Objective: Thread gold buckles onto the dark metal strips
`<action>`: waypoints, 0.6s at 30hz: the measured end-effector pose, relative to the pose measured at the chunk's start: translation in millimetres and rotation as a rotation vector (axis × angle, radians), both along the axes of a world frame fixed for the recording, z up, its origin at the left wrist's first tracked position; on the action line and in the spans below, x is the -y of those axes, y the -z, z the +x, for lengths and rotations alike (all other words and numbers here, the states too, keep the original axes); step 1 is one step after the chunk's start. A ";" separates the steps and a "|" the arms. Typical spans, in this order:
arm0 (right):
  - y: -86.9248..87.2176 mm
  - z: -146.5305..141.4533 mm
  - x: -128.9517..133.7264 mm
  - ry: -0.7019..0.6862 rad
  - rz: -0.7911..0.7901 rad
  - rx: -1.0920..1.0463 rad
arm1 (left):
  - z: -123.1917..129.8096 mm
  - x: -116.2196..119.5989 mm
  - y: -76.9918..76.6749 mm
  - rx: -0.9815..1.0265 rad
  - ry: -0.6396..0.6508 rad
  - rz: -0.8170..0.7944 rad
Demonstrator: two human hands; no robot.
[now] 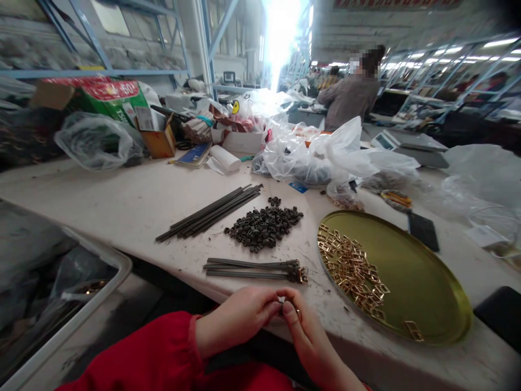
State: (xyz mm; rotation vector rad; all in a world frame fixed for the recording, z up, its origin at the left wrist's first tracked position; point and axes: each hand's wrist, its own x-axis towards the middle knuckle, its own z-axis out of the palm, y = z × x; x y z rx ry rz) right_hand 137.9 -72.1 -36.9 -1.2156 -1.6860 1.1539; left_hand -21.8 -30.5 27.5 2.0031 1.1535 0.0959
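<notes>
My left hand (244, 315) and my right hand (303, 326) meet at the table's front edge, fingertips pinched together around something small, mostly hidden, with a dark bit and a metallic glint showing. Just beyond them lie several dark strips (248, 270) with small loops and gold pieces at their right ends. Behind these is a pile of small dark loops (264, 225). Longer dark strips (209, 212) lie in a slanted bundle at its left. To the right, a round gold tray (415, 271) holds many gold rectangular buckles (354, 271) along its left side.
Clear plastic bags (309, 155), a paper roll (224, 158) and a cardboard box (158, 142) stand along the back. A black phone-like object (423, 231) lies beyond the tray, another dark object (502, 315) at right. A white bin (118, 266) is at lower left. A person (352, 95) is in the background.
</notes>
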 end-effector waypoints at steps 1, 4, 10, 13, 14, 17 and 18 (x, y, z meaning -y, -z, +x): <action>-0.4 2.6 -5.3 0.045 0.045 0.046 | 1.6 -4.8 1.4 -0.036 0.026 0.064; 6.3 15.9 -28.6 0.208 0.185 0.236 | 2.8 -21.0 11.2 -0.184 0.042 0.294; 58.1 24.4 -71.6 0.327 0.292 0.314 | 0.0 -34.6 47.6 -0.421 0.141 0.686; 80.7 21.8 -73.8 0.317 0.292 0.306 | 7.8 -34.7 59.8 -0.445 0.219 0.797; 85.3 22.4 -73.0 0.308 0.281 0.307 | 11.2 -35.0 61.4 -0.445 0.224 0.805; 92.6 28.9 -71.4 0.280 0.231 0.279 | 18.6 -35.0 59.6 -0.445 0.169 0.806; 93.9 32.0 -71.7 0.282 0.207 0.264 | 19.0 -34.4 57.0 -0.442 0.150 0.806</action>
